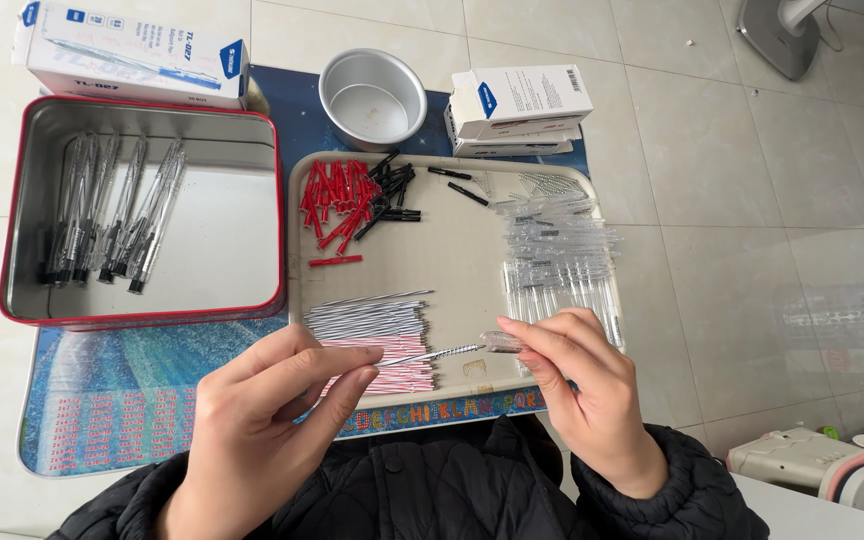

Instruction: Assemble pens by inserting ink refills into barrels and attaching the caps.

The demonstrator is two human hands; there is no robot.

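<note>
My left hand (pixel 272 405) pinches the end of a thin pen refill (pixel 412 357) with a small spring on it. The refill's other end points into a short clear pen tip piece (pixel 501 342), which my right hand (pixel 577 385) grips between thumb and fingers. Both hands hover over the near edge of a beige tray (pixel 462 260). On the tray lie a bundle of refills (pixel 372 325), a heap of clear pen barrels (pixel 557 245), red caps (pixel 337 200), black parts (pixel 392 190) and a few springs (pixel 542 182).
A red-rimmed metal tin (pixel 222 250) at left holds several assembled pens (pixel 112 215). A round metal bowl (pixel 372 98) and white cardboard boxes (pixel 520 105) stand behind the tray. Everything sits on a blue patterned mat (pixel 112 390) over a tiled floor.
</note>
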